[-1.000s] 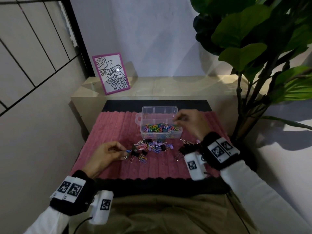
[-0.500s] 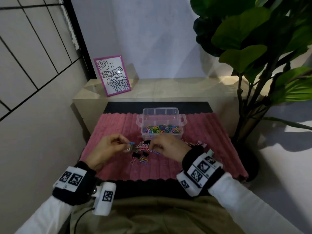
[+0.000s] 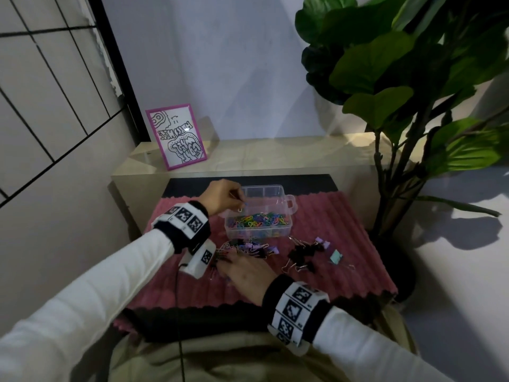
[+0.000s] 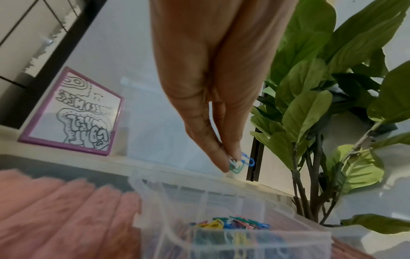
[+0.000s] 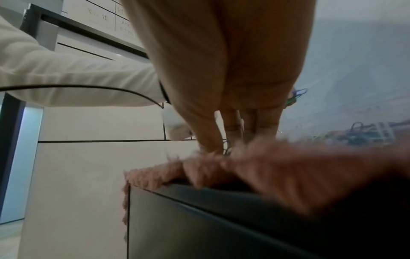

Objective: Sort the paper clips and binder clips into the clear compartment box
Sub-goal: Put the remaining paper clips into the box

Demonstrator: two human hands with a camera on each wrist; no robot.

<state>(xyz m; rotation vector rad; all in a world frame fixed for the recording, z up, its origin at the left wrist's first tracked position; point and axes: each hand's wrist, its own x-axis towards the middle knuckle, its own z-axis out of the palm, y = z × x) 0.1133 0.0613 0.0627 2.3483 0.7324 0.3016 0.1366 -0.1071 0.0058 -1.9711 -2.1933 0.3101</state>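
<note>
— Left hand [image 3: 220, 195]?
— Held above the left end of the clear compartment box [image 3: 286, 232], thumb and fingertips [image 4: 219, 157] pressed together, pinching a few paper clips [image 4: 240, 162]: one blue, one green, a pale one seen from the head view. Blue clip pointing out sideways from the fingertips, long axis slanting down to the right in the wrist view; green loop hanging below the nails.
— And the box?
— Standing on the pink ribbed mat [image 3: 344, 260], long axis running left to right, handle tab at the right end. Near compartment heaped with colored clips [image 3: 260, 219]; far compartments divided by clear walls, contents hard to tell.
— Right hand [image 3: 248, 274]?
— Palm down on the mat, fingers reaching into the loose pile of binder clips [image 3: 248, 248] just before the box. Fingertips hidden by the fuzzy ridge in the wrist view; cannot tell whether pinching anything.
— Elsewhere on the mat?
— Cluster of black binder clips [image 3: 301, 256] to the right, wire handles splayed, plus a teal binder clip [image 3: 336, 256] farther right.
</note>
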